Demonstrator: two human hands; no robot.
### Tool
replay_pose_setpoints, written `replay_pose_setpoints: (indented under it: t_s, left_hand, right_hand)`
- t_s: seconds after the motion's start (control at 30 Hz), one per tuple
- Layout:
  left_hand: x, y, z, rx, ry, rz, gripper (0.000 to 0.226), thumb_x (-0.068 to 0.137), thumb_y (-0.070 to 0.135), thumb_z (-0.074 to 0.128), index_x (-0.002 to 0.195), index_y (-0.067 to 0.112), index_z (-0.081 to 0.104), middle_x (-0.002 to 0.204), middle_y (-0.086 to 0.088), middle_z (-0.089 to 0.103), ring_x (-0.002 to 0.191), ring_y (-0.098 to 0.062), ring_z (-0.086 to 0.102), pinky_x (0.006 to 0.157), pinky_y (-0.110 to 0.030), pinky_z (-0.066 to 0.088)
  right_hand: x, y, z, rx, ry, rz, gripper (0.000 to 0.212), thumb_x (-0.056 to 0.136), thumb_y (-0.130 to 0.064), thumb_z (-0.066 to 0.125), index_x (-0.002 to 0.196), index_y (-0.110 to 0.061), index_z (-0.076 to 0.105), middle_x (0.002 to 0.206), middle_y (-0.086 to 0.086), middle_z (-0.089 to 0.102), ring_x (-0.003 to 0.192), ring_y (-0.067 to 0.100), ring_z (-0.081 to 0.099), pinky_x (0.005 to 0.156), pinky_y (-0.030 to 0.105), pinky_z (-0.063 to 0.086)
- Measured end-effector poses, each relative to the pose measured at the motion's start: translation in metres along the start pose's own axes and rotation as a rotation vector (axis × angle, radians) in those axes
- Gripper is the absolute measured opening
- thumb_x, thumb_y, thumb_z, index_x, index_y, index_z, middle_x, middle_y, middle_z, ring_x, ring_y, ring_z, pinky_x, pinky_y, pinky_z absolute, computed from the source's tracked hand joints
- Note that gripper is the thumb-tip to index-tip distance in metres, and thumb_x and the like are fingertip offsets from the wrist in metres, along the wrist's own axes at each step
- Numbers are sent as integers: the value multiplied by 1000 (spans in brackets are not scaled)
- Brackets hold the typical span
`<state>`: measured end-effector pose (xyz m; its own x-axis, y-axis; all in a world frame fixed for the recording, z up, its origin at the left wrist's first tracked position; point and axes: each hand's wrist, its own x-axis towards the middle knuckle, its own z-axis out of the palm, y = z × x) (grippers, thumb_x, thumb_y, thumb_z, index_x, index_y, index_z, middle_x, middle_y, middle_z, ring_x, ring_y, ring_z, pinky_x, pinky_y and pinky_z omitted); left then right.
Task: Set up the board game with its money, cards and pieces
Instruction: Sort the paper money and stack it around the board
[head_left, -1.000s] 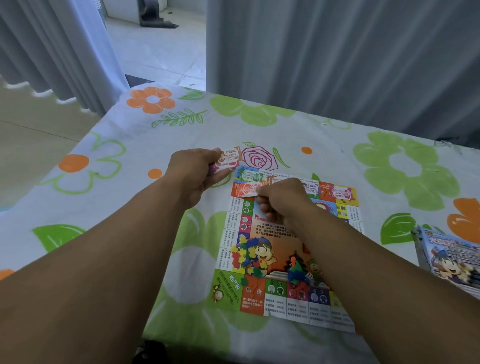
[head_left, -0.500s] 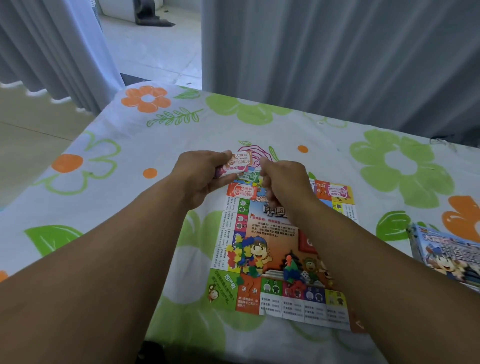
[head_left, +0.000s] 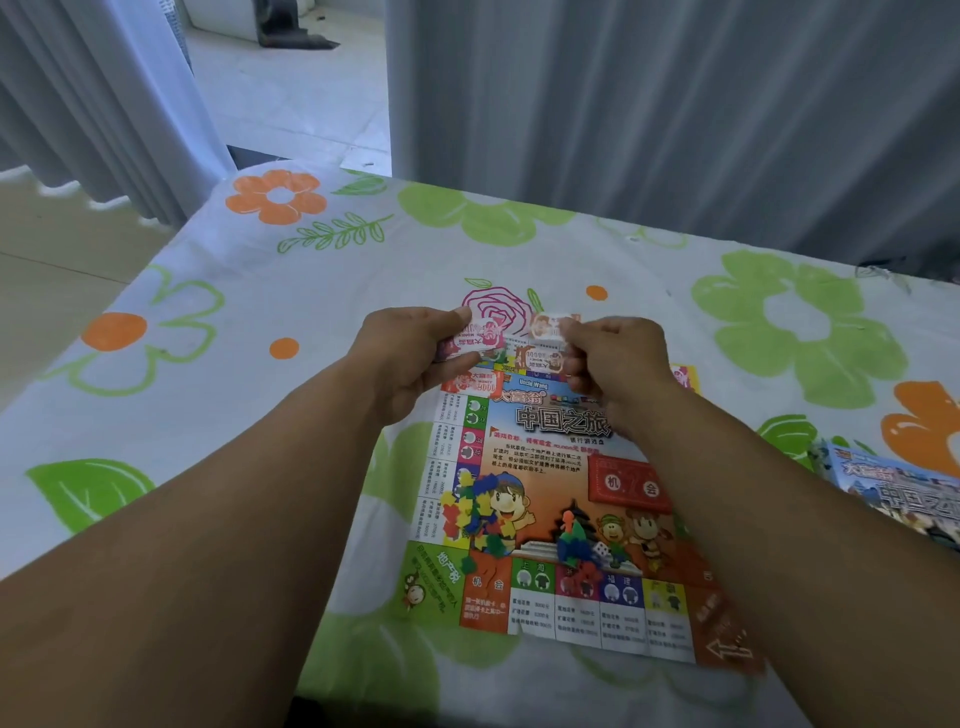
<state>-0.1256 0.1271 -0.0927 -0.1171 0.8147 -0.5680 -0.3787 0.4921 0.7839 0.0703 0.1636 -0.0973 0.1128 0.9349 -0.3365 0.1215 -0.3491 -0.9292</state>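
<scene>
Head view: left hand (head_left: 410, 358) gripped money stack (head_left: 472, 340), right hand (head_left: 618, 358) pinched note (head_left: 550, 326), at twelve o'clock edge of board (head_left: 550, 457).

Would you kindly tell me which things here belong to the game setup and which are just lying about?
For the job: game board, money stack in the left hand, note in the right hand, red note on the board, coloured pieces, die, game box.
Lying about: flowered tablecloth, curtains.
</scene>
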Motion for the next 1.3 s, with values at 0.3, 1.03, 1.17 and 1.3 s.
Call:
replay_pose_setpoints:
  t_s: [0.3,1.03,1.17,1.3]
  left_hand:
    - [5,-3,7,8,-3,-26,25,91,18,72,106,-2,69,98,-17,77,84,-31,76,71,-32,64]
    - [-5,-2,30,34,-91,-26,10,94,5,65,99,-3,67,62,-6,71,57,-17,71,71,-30,62]
    - [-4,-3,34,40,-102,-43,16,95,8,65,106,-3,67,81,-12,77,76,-26,76,67,-28,63]
    - [-2,-6,41,34,-81,-43,17,94,9,67,106,-3,66,81,-13,77,77,-26,76,64,-28,63]
  right_hand:
    - [8,15,-5,-142,-17,103,20,89,-10,74,79,5,66,63,14,61,41,15,52,41,22,48]
    - [-10,-3,-3,-104,-227,-100,9,90,-11,72,89,-3,68,75,8,68,58,17,61,52,31,57]
    - [-9,-5,-8,-70,-203,-61,10,93,-11,65,87,-5,68,75,9,67,53,16,58,47,28,52]
    - [-1,-6,-25,25,-97,-8,9,94,-9,61,92,-1,65,73,11,62,50,16,53,43,25,46]
